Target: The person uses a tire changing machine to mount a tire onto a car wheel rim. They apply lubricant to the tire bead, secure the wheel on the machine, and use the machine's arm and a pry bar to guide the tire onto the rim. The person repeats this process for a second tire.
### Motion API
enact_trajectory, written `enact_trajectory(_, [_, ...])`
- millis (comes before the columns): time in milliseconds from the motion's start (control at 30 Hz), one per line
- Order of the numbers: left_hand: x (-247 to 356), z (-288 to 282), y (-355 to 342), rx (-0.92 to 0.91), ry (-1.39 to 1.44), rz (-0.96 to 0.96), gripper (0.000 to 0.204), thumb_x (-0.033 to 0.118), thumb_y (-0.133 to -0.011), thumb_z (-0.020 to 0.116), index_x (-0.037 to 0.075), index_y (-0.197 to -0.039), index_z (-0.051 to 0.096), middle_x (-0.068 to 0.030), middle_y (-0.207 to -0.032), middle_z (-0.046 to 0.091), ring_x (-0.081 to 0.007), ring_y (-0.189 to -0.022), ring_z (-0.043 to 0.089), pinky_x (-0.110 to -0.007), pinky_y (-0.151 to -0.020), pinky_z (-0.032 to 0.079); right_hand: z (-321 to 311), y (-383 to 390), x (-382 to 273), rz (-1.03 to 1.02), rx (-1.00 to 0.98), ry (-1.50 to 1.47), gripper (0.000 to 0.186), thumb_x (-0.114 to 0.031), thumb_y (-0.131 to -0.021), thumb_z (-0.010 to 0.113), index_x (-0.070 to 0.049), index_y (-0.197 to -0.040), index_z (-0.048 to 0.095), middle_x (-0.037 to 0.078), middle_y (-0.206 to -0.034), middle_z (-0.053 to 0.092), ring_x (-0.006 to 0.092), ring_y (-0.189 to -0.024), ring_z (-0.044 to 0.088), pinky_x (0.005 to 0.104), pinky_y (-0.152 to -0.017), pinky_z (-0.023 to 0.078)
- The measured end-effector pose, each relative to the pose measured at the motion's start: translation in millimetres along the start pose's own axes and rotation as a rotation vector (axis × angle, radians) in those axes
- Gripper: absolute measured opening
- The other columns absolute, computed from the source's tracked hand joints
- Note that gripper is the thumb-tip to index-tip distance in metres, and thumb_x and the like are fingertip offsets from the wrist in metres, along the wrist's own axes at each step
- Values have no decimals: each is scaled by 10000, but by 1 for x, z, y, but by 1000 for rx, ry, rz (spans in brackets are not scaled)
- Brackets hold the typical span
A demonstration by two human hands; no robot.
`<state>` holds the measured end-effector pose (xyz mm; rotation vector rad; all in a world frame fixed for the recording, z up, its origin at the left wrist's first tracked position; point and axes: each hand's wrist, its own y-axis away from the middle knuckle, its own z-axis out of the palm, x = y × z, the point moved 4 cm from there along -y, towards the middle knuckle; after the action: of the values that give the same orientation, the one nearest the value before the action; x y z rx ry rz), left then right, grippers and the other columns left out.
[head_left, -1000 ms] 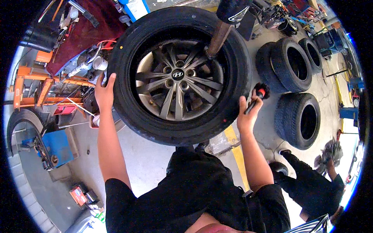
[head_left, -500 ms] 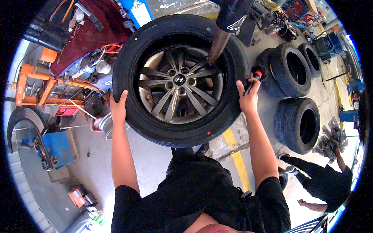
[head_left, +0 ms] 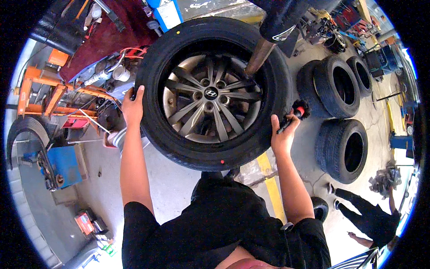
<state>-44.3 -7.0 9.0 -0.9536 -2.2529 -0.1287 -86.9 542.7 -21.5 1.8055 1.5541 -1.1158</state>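
Note:
A black tire (head_left: pixel 188 150) fitted round a grey multi-spoke alloy rim (head_left: pixel 218 114) lies face up in front of me. At the tire's left edge, my left hand (head_left: pixel 133 107) grips the sidewall, thumb on top and fingers mostly hidden round the side. My right hand (head_left: pixel 284 132) is closed round the dark handle of a brush (head_left: pixel 299 110) with a red band and black bristles, its thumb against the tire's right side. From above, a metal rod (head_left: pixel 260 58) on a black machine arm (head_left: pixel 286 18) reaches down to the rim's upper right.
Several loose tires (head_left: pixel 342 150) stand on the floor at the right. Beyond them a co-worker (head_left: pixel 369 215) in black holds a crumpled dark bundle (head_left: pixel 386 181). An orange metal frame (head_left: pixel 53 94) and cluttered bench are on the left, with a blue box (head_left: pixel 67 166) below.
The tire and rim have turned clockwise, shown by the yellow and red dots shifting. My left hand has moved up, my right hand down with the brush. The co-worker's bundle is lower.

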Motion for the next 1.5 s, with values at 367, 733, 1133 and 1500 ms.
enact_trajectory(367, [-50,14,6,-173,147,-176,880,664,-959,670,-37,-1482,572,-234,-1385,665,-358,-1258,637,-402,-1117,441,-23,-4,5,-100,-11,-20,549,-299,-983,794,-69,-1274,389,385,-1595,431,456,-1494,460,457,-1210,345])
enact_trajectory(733, [-19,19,-8,-325,174,-183,991,697,-882,719,-26,-1532,526,-260,-1469,619,-383,-1374,591,-433,-1170,410,-38,2,-20,-198,-19,-14,506,-280,-1010,760,-60,-1264,381,392,-1620,388,500,-1513,416,462,-1211,333])
enact_trajectory(1133, [11,37,-60,-358,175,14,934,623,-860,785,-22,-1501,571,-233,-1470,634,-351,-1358,613,-411,-1144,438,-44,7,-36,-150,-2,-44,459,-233,-1035,727,-48,-1269,378,389,-1610,407,393,-1541,392,433,-1247,271])
enact_trajectory(1500, [-5,53,-11,-320,65,-48,764,469,-980,703,-6,-1540,490,-275,-1453,621,-405,-1382,582,-462,-1163,427,-14,-51,-88,-283,230,-250,430,-263,-1056,711,-63,-1289,411,272,-1598,484,246,-1441,488,382,-1198,343])
